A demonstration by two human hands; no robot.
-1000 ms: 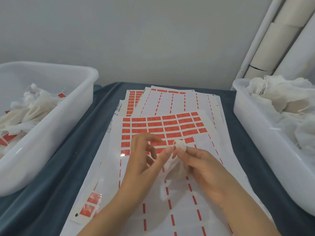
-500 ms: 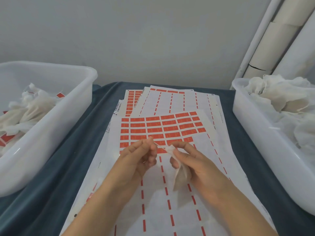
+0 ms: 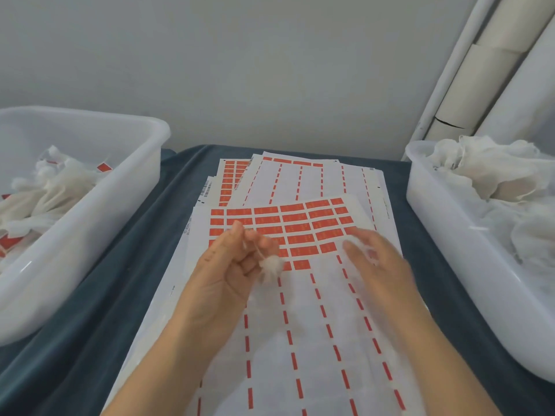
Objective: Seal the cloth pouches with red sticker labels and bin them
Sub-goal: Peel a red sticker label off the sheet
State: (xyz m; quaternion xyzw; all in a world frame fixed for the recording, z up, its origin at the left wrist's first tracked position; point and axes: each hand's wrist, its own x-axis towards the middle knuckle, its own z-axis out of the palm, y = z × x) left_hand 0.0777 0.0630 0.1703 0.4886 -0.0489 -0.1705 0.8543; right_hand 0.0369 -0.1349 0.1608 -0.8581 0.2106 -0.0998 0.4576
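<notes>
Left hand [image 3: 237, 265] pinches the drawstring; the cloth pouch [image 3: 271, 265] dangles over the label sheet [image 3: 300, 229] at table centre. Right hand [image 3: 375, 259] is blurred, grip indeterminate. Recommendation: keep the neck gathered tight before peeling a label.

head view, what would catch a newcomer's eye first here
The red sticker labels in a grid on the top sheet at the table's centre stand out most. Just in front of them the left hand pinches the drawstring of a small white cloth pouch, which dangles from its grip, while the blurred right hand hovers over the sheet. White bins flank the sheets: sealed pouches in the left bin, loose cloth in the right bin.
</notes>
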